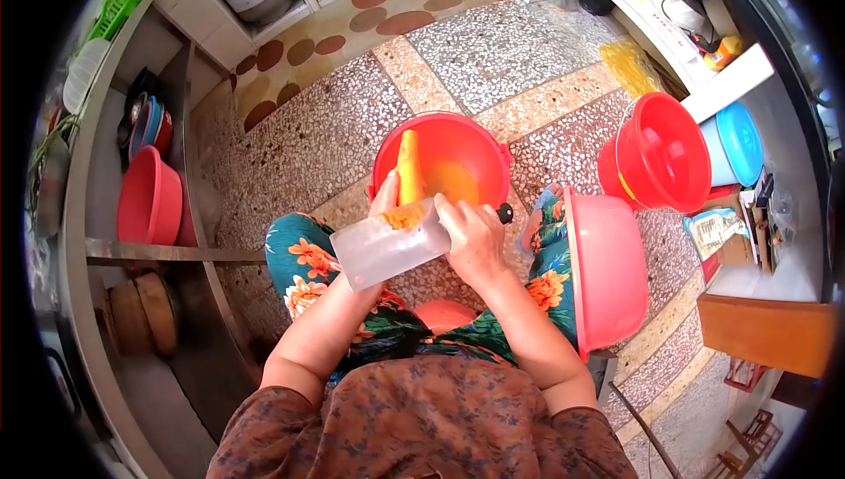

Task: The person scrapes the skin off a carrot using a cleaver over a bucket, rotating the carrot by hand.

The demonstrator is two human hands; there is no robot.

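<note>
Speckled floor [510, 48] beside open shelving [176, 253]

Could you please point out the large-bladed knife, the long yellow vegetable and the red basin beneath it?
Large-bladed knife [385, 248]: head view, on the flat of the blade.
Long yellow vegetable [408, 168]: head view, on its exposed length.
Red basin [459, 143]: head view, on its inner wall.

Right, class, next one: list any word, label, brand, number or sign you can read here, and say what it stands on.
No text can be read for certain.
White shelf: red marks, too small and blurred to read.
Plastic packet: printed, too blurred to read.
Cleaver blade: no lettering shows.
</note>
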